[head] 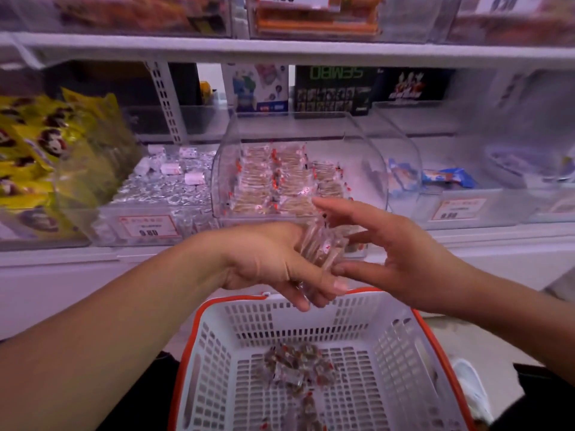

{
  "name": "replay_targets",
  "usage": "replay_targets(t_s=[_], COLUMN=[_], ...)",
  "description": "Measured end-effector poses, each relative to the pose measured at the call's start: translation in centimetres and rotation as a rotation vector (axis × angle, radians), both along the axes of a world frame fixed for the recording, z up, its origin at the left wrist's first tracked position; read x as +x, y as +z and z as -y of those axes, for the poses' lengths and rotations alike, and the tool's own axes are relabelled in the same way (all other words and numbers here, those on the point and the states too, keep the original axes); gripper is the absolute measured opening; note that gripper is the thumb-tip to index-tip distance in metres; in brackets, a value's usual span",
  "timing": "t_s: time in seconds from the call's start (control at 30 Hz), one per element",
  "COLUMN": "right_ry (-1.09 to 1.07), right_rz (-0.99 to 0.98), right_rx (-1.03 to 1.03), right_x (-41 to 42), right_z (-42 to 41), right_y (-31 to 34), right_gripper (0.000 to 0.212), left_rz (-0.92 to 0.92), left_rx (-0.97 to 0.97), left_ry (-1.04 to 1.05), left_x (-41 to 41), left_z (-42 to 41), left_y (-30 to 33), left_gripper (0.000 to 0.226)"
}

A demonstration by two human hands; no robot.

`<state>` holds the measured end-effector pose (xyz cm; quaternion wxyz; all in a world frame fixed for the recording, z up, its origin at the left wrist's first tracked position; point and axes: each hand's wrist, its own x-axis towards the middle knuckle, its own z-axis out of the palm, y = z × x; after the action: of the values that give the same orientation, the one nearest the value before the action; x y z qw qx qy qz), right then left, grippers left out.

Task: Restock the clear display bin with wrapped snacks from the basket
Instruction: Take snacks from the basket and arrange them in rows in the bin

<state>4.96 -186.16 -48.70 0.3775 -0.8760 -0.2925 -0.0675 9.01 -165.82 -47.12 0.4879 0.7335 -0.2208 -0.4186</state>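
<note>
Few clear-wrapped snack packets [298,373] left in white slotted orange-rimmed basket [351,309]. Clear plastic display bin [224,169] part-filled. Left hand [280,262] gripping wrapped bundle [323,247]; right hand [395,259] spread, empty.

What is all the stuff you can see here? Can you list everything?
Clear display bin: one, see-through, middle of the shelf, with rows of wrapped snacks inside.
Bundle of snacks: one handful, clear wrappers with red marks, in front of the bin.
Basket: one, white with an orange rim, below the hands.
Loose snacks: a small pile, on the basket bottom.
Yellow packets: many, far left.
Silver sweets: many, left of the bin.
Blue packets: a few, right of the bin.
Price tags: several, white and orange.
Left hand: grips the bundle.
Right hand: fingers spread, beside the bundle.
</note>
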Motion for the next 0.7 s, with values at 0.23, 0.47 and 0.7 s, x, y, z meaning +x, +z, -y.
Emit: replay_targets(t_s=[0.23,0.47,0.7], right_ry=[0.061,-0.19,-0.452], right_rz=[0.2,0.131,0.159], right_rx=[-0.292,-0.317,-1.042], right_x=[2.0,9.9,23.3], right_z=[0.4,1.7,0.6], right_y=[4.2,6.4,5.3], right_gripper=[0.043,0.024,0.039], left_rz=[0.13,0.463,1.099], left_rx=[0.109,0.05,0.649], left_ry=[-0.077,0.421,0.21], left_x=[3.1,7.8,11.6], left_z=[1.6,1.1,-0.4], left_y=[2.8,3.5,-0.8], left_gripper=[0.037,0.052,0.037])
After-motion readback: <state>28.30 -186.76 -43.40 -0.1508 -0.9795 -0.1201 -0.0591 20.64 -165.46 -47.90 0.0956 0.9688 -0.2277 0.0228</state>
